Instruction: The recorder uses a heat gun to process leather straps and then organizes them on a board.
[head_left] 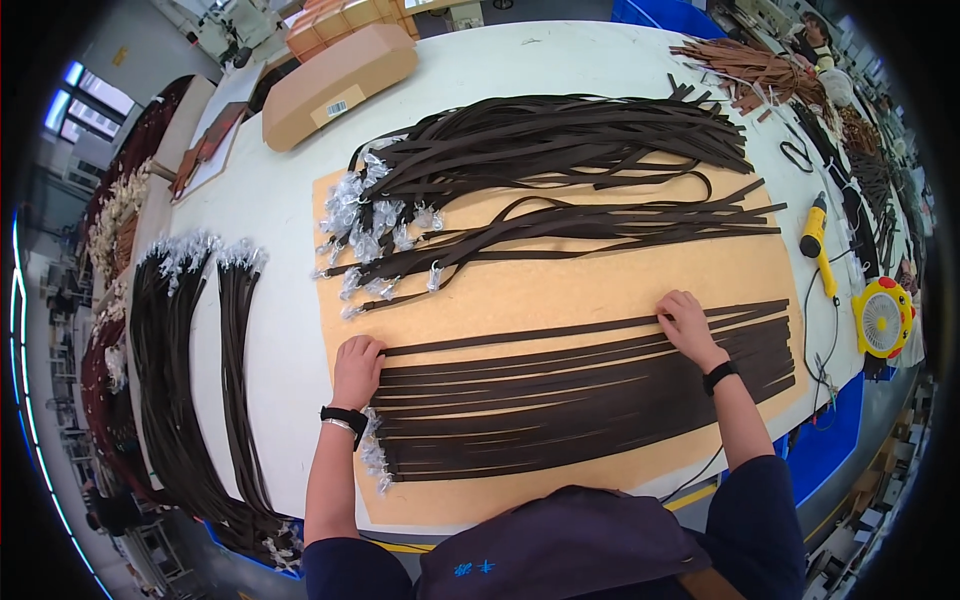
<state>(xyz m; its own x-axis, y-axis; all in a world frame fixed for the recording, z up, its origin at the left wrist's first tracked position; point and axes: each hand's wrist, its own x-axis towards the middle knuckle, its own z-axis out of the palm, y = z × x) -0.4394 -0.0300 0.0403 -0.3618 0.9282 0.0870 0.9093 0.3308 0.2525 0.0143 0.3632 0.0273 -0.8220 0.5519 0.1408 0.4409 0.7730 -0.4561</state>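
A long dark brown strap (520, 336) lies stretched left to right over a tan board (560, 285). My left hand (358, 370) is closed on its left end. Farther along, toward its right end, my right hand (686, 326) pinches the same strap between thumb and fingers. Just nearer to me, many similar straps (560, 400) lie flat side by side in a row. Clear plastic wrapping (375, 450) covers their left ends. Beyond my hands, a loose heap of straps (560, 140) lies with plastic-wrapped ends (350, 205) bunched at the left.
Two strap bundles (238, 350) hang over the white table's (290, 300) left side. A brown cardboard box (340, 90) stands at the far left. On the right are a yellow power tool (814, 228), its cord, and a yellow fan (883, 318). Reddish-brown strips (750, 70) lie at the far right.
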